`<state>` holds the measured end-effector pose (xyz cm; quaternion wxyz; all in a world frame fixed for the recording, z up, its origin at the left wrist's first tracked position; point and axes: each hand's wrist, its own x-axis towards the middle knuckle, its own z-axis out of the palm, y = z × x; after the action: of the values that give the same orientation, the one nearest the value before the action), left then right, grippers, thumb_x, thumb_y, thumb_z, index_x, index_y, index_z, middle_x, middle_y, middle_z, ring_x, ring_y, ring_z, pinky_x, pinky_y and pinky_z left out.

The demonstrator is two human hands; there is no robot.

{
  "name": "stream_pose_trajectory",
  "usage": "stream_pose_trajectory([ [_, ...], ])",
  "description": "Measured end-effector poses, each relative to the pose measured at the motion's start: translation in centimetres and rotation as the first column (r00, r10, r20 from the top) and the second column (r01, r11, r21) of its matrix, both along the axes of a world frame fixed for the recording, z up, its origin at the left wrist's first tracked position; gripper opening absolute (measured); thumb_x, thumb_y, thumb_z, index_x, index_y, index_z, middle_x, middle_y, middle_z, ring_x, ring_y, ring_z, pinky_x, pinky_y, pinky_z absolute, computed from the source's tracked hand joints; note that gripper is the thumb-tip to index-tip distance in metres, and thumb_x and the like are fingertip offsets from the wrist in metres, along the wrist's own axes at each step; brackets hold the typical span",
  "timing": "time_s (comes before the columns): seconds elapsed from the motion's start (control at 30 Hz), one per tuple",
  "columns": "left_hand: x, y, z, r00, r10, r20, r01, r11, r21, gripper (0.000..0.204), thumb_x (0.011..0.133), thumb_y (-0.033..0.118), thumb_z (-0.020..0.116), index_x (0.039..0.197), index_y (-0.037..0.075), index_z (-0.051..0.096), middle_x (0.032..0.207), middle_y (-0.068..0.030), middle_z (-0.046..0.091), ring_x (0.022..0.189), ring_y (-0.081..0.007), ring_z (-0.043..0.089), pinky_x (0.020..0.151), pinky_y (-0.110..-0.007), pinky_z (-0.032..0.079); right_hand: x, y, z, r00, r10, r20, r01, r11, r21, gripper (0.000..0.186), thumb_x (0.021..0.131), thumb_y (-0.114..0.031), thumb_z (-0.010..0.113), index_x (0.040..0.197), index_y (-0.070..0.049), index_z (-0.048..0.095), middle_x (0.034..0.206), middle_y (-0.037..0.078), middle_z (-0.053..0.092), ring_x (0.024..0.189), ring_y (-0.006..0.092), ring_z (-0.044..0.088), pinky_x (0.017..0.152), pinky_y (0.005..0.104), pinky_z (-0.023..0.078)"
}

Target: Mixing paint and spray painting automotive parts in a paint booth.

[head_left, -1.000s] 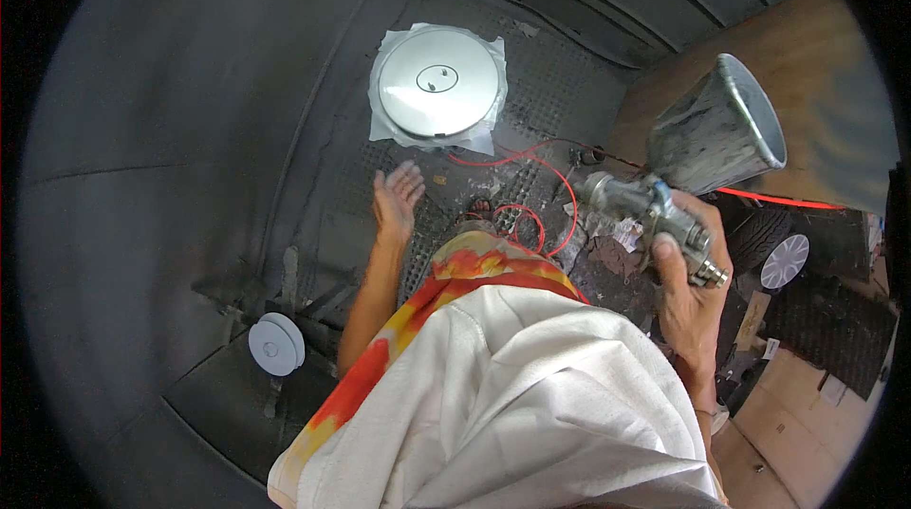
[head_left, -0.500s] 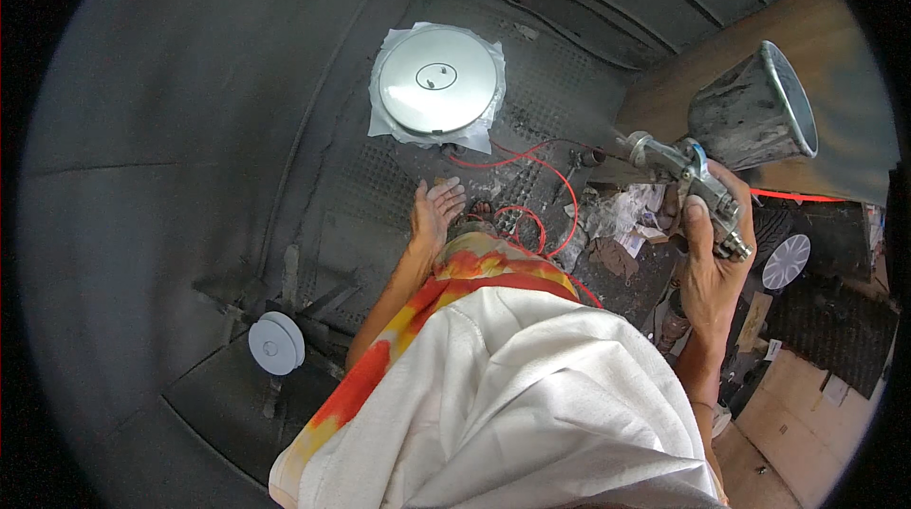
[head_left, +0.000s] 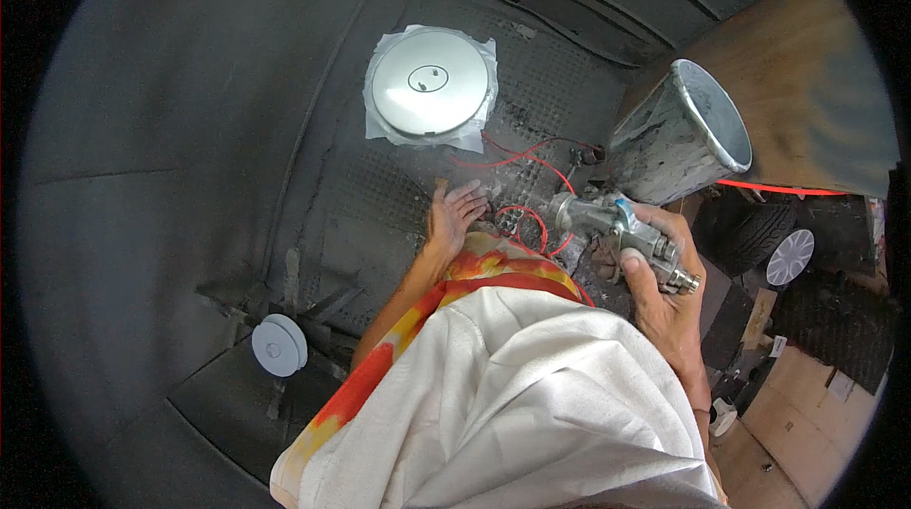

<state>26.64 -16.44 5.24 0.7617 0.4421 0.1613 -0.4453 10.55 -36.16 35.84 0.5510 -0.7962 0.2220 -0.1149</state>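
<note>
My right hand (head_left: 669, 305) is wrapped round the body of a metal spray gun (head_left: 598, 217). A large grey, paint-stained cup (head_left: 660, 144) sits on top of the gun, tilted with its mouth up and to the right. The nozzle points left, toward my left hand (head_left: 457, 212). That hand holds nothing, its fingers stretched out and apart from the gun. A faint haze hangs between nozzle and hand. Beyond my left hand, a round silvery-white disc-shaped cover (head_left: 418, 106) with a small dark-outlined oval lies on white paper (head_left: 378, 131).
A red hose (head_left: 546, 166) loops over the dark floor. At lower left, a small pale disc (head_left: 275, 345) sits on a dark stand. To the right are a tyre (head_left: 754, 234), a spoked wheel cover (head_left: 790, 258) and a brown panel (head_left: 807, 82). Dark walls stand at left and back.
The spray gun in my right hand has moved left and lower, and its cup has swung left. My left hand has shifted slightly right. The haze at the nozzle is new.
</note>
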Motion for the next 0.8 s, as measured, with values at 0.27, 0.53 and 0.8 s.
stream_pose_trajectory([
  [0.27,1.3,-1.7,4.2,0.980,0.200,0.003,-0.195,0.959,-0.204,0.069,0.099,0.049,0.024,0.138,-0.005,0.043,0.132,-0.0218,0.054,0.128,-0.0340,0.047,0.112,-0.046,0.032,1.7,-1.3,0.5,0.998,-0.063,-0.021,0.062,0.997,-0.034,0.030,0.092,-0.013,0.063,0.119,-0.002,0.057,0.103,0.007,0.063,0.090,0.0117,0.058,0.082,0.0264,0.046],
  [0.53,2.9,-2.1,7.2,0.913,0.391,-0.119,-0.409,0.861,-0.302,0.070,0.100,0.043,0.030,0.141,-0.014,0.029,0.145,-0.0289,0.035,0.136,-0.0403,0.036,0.118,-0.049,0.026,2.2,-2.1,1.2,0.956,-0.271,0.115,0.287,0.945,-0.154,0.028,0.094,-0.013,0.062,0.120,-0.002,0.057,0.101,0.005,0.062,0.089,0.0084,0.056,0.079,0.0240,0.046],
  [0.8,4.8,-0.4,8.1,0.883,0.452,-0.125,-0.469,0.863,-0.190,0.071,0.100,0.045,0.030,0.137,-0.015,0.033,0.140,-0.0279,0.039,0.135,-0.0386,0.035,0.117,-0.049,0.025,1.2,-1.4,1.5,0.980,-0.197,0.025,0.197,0.980,0.011,0.030,0.093,-0.014,0.063,0.121,-0.003,0.058,0.108,0.006,0.061,0.094,0.0098,0.056,0.082,0.0251,0.046],
])
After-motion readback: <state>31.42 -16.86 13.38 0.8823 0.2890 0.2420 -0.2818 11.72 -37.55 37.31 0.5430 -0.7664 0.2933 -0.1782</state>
